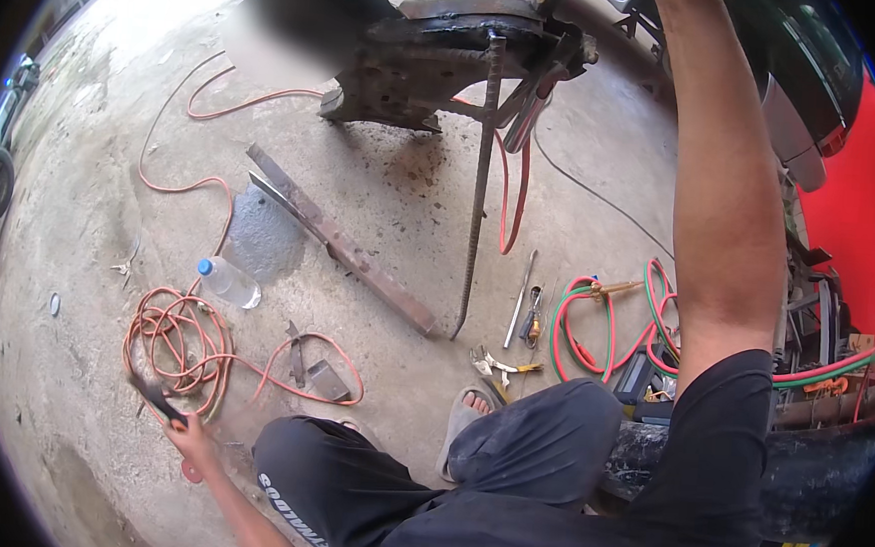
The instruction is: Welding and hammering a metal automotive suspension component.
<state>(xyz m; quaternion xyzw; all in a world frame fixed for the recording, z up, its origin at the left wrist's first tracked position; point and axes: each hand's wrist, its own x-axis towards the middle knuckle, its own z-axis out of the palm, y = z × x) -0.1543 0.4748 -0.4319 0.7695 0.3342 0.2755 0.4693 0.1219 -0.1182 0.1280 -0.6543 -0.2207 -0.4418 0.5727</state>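
Observation:
At the lower left, my left hand point(194, 447) is closed round a dark tool with an orange part point(156, 397). Motion smears the tool, so its exact kind does not show. It overlaps the edge of a coiled orange cable point(178, 343) on the floor. My right arm point(728, 191) reaches up past the top edge, and its hand is out of the picture. Left of that arm stands a dark, rusty metal assembly point(399, 81), with a ribbed steel rod point(483, 176) running down from it to the floor.
On the concrete lie a rusty steel bar point(358, 259), a water bottle point(229, 283), a small metal block point(329, 380) and locking pliers point(502, 366). Red and green hoses point(604, 334) loop at the right, near a red surface point(852, 219). A blurred patch hides part of the upper left.

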